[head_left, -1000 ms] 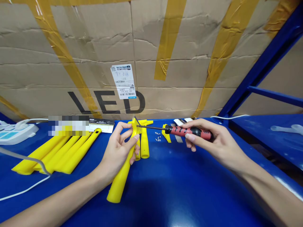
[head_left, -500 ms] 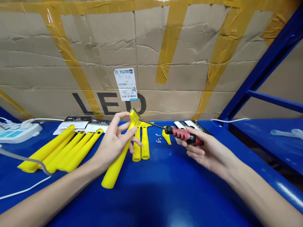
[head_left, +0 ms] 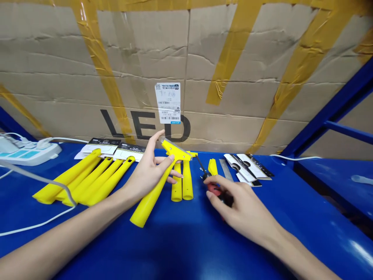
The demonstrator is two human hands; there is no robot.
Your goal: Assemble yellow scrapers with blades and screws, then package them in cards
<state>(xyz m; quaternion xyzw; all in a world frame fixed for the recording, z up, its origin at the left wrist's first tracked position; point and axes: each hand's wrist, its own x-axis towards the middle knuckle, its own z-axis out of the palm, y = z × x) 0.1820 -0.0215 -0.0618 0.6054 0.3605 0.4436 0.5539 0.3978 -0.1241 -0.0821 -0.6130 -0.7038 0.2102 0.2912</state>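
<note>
While the left hand (head_left: 147, 171) grips a yellow tool (head_left: 153, 196), the right hand (head_left: 241, 200) holds a screwdriver (head_left: 214, 189)

Where the left fingers close, thumb in front and index reaching up behind one end of the head (head_left: 175, 151), they grip the yellow tool at its neck. It slants over the blue surface (head_left: 186, 249), head up and away, tubular handle toward the person. The right fingers wrap around the screwdriver's red-and-black grip; its shaft points up at the head's right end, though the angle leaves unclear whether the tip touches.

The tool looks like moulded plastic: probably light, stiff, and a little slippery on the round handle. The neck seems the safest hold; the thin grey strip along the head's upper edge might be sharp, so fingers belong below it.

Just behind lie two more yellow handles (head_left: 188, 186); to their right, a small yellow piece (head_left: 213, 167), a metal strip (head_left: 225, 170) and black-and-white cards (head_left: 246, 177). Leftward, a row of yellow handles (head_left: 109, 181) lies near a white power strip (head_left: 35, 155).
</note>
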